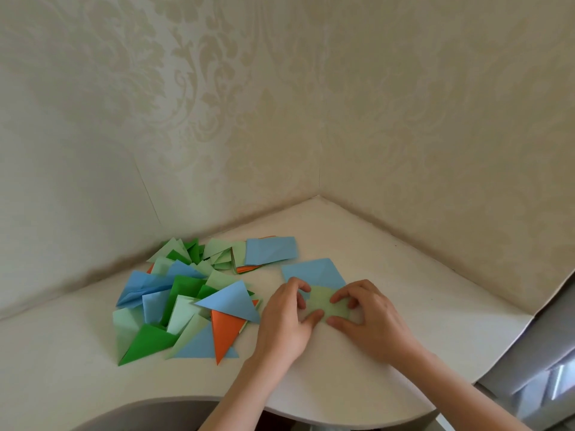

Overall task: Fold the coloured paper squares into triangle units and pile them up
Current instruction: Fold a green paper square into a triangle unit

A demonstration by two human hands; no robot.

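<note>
From the head camera, both hands work on a pale green paper [329, 303] lying on the white desk [404, 275], a little right of centre. The left hand [287, 318] has its fingers curled down onto the left side of the sheet, pressing it with the fingertips, thumb lying at the paper's near edge. The right hand [370, 315] is arched over the right side, fingers bent and pinching the green paper against the desk. Under the far edge of this sheet lies a light blue square [314, 270], partly covered by the green one and the fingers. Further back, close to the wall, a small stack of unfolded squares [270, 250] sits with a blue sheet on top and orange edges showing beneath. Left of the hands spreads a loose pile of folded triangles [183, 303] in blue, dark green, pale green and orange, overlapping one another. Patterned cream wallpaper [280, 104] covers the corner behind the desk.
</note>
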